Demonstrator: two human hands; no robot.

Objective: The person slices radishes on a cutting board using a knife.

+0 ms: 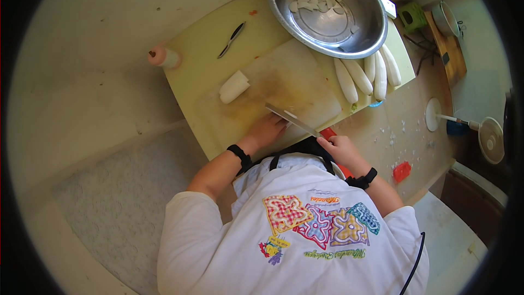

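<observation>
My right hand (341, 150) is closed around the handle of a kitchen knife (295, 120), whose blade slants over the near edge of the cutting board. My left hand (267, 130) lies right beside the blade, fingers bent around a piece of white radish that they mostly hide. Against the far side of the blade is a thin white slice (291, 114). A larger cut chunk of white radish (234, 87) rests at the left of the whitish, stained cutting board (295, 60).
A steel basin (275, 8) with white slices stands at the back right. Several whole white radishes (363, 76) lie below it. A black-and-silver peeler (232, 40) and a pink-topped bottle (165, 57) are on the left. White scraps and a red object (402, 172) lie on the floor.
</observation>
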